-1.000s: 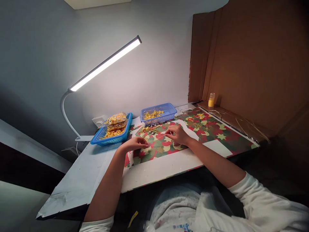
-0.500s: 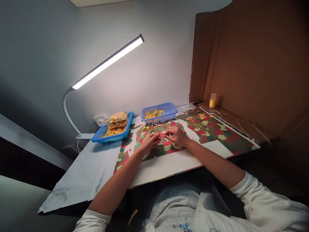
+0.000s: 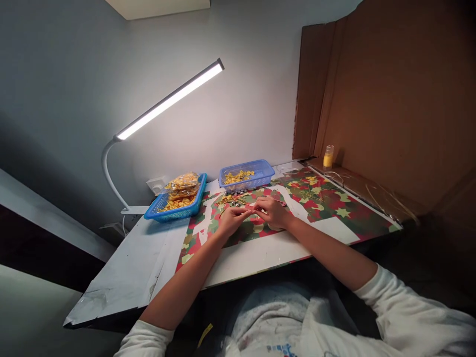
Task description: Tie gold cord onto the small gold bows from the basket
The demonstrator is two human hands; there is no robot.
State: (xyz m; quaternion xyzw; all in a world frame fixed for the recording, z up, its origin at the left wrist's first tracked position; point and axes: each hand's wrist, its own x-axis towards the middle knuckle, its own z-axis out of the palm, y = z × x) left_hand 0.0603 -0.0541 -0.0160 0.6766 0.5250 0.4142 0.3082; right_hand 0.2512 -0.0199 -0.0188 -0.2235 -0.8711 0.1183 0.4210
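Note:
My left hand (image 3: 233,220) and my right hand (image 3: 272,212) meet fingertip to fingertip above the camouflage-patterned sheet (image 3: 256,229). Both are closed in a pinch. Whatever lies between the fingertips is too small to make out. A thin dark stick (image 3: 279,202) shows just past my right hand's knuckles; I cannot tell whether the hand holds it. Right behind the hands lie gold ribbon bows with ties (image 3: 227,199) and several small silver bells (image 3: 238,203).
At the left a blue basket (image 3: 173,216) holds bagged yellow bows; a violet-blue basket (image 3: 248,185) with gold bows stands at the back. A lamp (image 3: 171,101) reaches over the table. A small yellow bottle (image 3: 328,156) stands by the cardboard wall (image 3: 386,109). More gold ties (image 3: 311,191) lie to the right.
My left hand has moved right and its fingers now reach my right hand's fingertips; a gap lay between them before. The view has shifted slightly.

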